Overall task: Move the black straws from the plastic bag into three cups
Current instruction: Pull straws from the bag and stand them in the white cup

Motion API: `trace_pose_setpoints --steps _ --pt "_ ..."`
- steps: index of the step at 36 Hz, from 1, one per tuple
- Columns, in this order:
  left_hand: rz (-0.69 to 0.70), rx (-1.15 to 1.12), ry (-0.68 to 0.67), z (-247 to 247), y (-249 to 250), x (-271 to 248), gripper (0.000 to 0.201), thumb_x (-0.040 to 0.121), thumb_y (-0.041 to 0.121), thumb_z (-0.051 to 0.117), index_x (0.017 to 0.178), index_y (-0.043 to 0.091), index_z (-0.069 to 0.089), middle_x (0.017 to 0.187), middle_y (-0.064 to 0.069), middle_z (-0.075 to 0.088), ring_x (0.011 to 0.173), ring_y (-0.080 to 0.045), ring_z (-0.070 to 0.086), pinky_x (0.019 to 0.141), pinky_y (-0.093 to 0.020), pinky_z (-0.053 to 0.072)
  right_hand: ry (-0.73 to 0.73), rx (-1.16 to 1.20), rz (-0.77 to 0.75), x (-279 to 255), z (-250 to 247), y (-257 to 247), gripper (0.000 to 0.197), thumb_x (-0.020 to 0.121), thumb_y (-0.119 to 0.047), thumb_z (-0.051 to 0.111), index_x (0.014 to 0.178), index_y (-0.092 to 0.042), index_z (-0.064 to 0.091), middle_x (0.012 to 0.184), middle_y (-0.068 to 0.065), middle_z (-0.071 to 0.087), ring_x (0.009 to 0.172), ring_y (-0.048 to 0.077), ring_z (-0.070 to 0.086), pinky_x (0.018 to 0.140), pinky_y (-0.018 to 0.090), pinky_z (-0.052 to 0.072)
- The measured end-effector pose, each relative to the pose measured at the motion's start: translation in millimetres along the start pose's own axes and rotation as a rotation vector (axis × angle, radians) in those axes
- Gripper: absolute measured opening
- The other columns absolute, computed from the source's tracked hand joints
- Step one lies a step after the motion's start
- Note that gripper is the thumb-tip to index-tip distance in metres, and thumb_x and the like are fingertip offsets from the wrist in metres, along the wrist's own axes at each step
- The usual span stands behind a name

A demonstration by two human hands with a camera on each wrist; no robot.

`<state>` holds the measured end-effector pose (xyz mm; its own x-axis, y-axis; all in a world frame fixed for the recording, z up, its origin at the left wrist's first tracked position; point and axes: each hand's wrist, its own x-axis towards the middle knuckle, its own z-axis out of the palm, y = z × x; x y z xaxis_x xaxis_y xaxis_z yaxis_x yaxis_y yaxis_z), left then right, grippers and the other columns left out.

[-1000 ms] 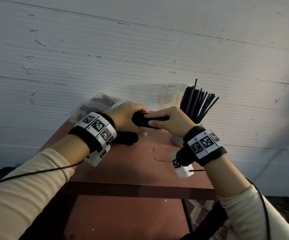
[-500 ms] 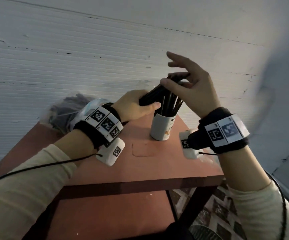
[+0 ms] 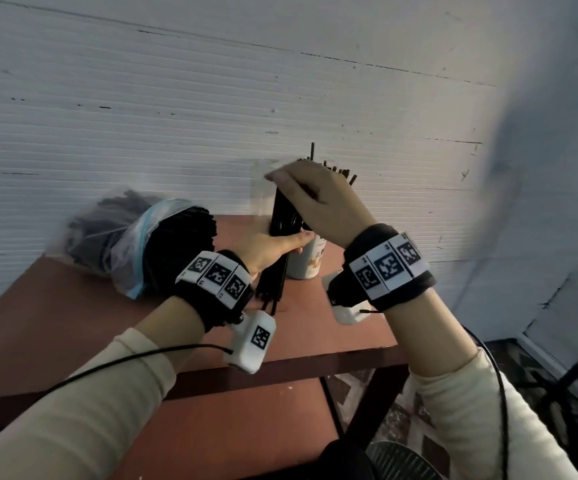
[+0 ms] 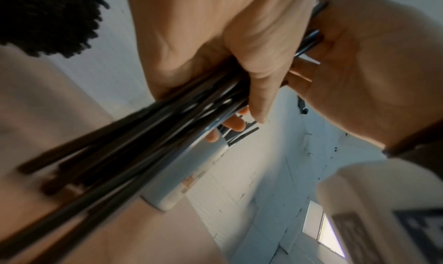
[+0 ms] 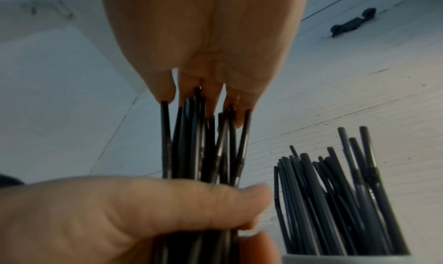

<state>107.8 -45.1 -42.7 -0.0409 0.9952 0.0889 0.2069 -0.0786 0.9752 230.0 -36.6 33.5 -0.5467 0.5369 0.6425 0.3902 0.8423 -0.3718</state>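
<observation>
— Anything different from a second ago?

— Plenty. Was holding the bundle of black straws (image 3: 282,216) level between both hands, then tipping it over the white cup (image 3: 306,266). Now standing it upright just left of that cup, lower ends down at the red table (image 3: 73,323).

— And the grip?

— Clenched round the bundle's middle with the left hand (image 3: 266,245), thumb and fingers curled tight. Laid the right hand (image 3: 315,202) flat over the top, no longer lifted and spread. Fingertips (image 5: 165,91) straight and resting on the upper ends, pinching nothing.

— Meaning what?

— Probably squaring up the ends before loading. Not yet in any cup, this bundle.

— Anything in the cup already?

— Yes, a fan of straws (image 5: 335,192) in it, right of the bundle. Can't make out the other two cups from here.

— And the supply?

— Plastic bag (image 3: 124,237) lying on the far left of the table, mouth open toward the hands, packed with straws. Looks like a long way to go.
</observation>
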Motion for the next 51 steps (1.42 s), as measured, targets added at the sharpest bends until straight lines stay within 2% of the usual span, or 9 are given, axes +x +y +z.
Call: trace_pose_setpoints --steps 2,5,12,21,26,32,41,45,51 --pt "0.064 -0.051 0.046 1.0 2.8 -1.2 0.037 0.087 0.030 0.071 0.098 -0.006 0.067 0.090 -0.008 0.070 0.074 0.007 0.063 0.081 -0.004 0.044 0.088 -0.001 -0.023 -0.3 -0.4 0.8 0.032 0.098 -0.037 0.049 0.120 -0.020 0.065 0.119 -0.010 0.062 0.114 0.002 0.051 0.101 0.018 0.036" --pt "0.137 -0.099 0.067 1.5 8.3 -2.7 0.030 0.087 0.015 0.071 0.104 -0.008 0.063 0.094 -0.018 0.069 0.084 -0.016 0.065 0.094 -0.033 0.052 0.126 0.008 0.013 -2.0 -2.2 1.4 0.044 0.090 -0.048 0.059 0.131 -0.031 0.056 0.133 -0.009 0.054 0.127 0.007 0.044 0.109 0.033 0.034" --pt "0.140 -0.089 0.011 -3.5 4.7 0.2 0.023 0.084 0.002 0.071 0.099 0.018 0.066 0.099 0.002 0.072 0.098 -0.008 0.067 0.093 -0.025 0.052 -0.024 0.098 0.014 -5.6 9.2 8.5 0.045 0.084 -0.030 0.071 0.127 -0.024 0.058 0.114 -0.009 0.059 0.105 -0.002 0.053 0.090 0.011 0.044" --pt "0.146 -0.046 0.036 -3.9 2.8 -2.5 0.024 0.085 0.016 0.074 0.105 0.008 0.066 0.108 -0.013 0.070 0.101 -0.021 0.066 0.093 -0.034 0.054 0.033 0.159 -0.069 -2.0 15.2 12.9 0.031 0.086 -0.011 0.065 0.116 -0.017 0.066 0.114 -0.007 0.055 0.107 -0.006 0.050 0.087 0.012 0.046" --pt "0.058 0.047 0.013 -8.0 -11.2 3.3 0.043 0.079 0.043 0.077 0.090 0.002 0.068 0.081 -0.006 0.066 0.076 -0.012 0.062 0.084 -0.031 0.049 0.103 0.166 -0.053 -2.6 17.7 15.5 0.026 0.084 -0.012 0.069 0.110 -0.013 0.066 0.106 -0.006 0.054 0.101 0.001 0.052 0.087 0.026 0.051" --pt "0.126 -0.011 0.046 -5.9 -14.9 4.1 0.038 0.087 0.030 0.071 0.087 -0.008 0.064 0.071 -0.005 0.058 0.071 -0.015 0.057 0.081 -0.032 0.048 0.086 0.207 -0.047 -6.0 17.9 16.2 0.029 0.087 -0.013 0.066 0.116 -0.016 0.065 0.110 -0.009 0.056 0.106 0.000 0.053 0.086 0.023 0.053" --pt "-0.062 0.247 -0.096 -15.8 -20.3 4.5 0.037 0.088 0.048 0.064 0.076 0.013 0.065 0.079 0.003 0.065 0.083 -0.013 0.061 0.073 -0.020 0.041 0.094 0.172 -0.049 -10.7 21.5 17.2 0.034 0.086 -0.015 0.069 0.120 -0.015 0.063 0.112 -0.014 0.053 0.107 -0.002 0.052 0.091 0.032 0.052" --pt "0.005 0.211 -0.036 -13.3 -20.2 5.3 0.050 0.089 0.055 0.059 0.075 0.007 0.060 0.070 0.001 0.060 0.073 -0.015 0.058 0.078 -0.025 0.046 0.136 0.120 -0.062 -10.1 16.6 14.6 0.055 0.084 -0.022 0.071 0.137 -0.019 0.053 0.130 -0.003 0.043 0.122 0.008 0.044 0.099 0.040 0.048" --pt "0.192 0.114 -0.087 -12.4 -6.9 2.4 0.042 0.086 0.053 0.063 0.071 0.015 0.058 0.067 0.001 0.057 0.069 -0.012 0.058 0.095 -0.048 0.052 0.134 0.116 0.137 -11.4 -5.6 12.1 0.099 0.071 -0.044 0.081 0.149 -0.024 0.024 0.128 -0.003 0.034 0.108 0.011 0.048 0.088 0.016 0.046"
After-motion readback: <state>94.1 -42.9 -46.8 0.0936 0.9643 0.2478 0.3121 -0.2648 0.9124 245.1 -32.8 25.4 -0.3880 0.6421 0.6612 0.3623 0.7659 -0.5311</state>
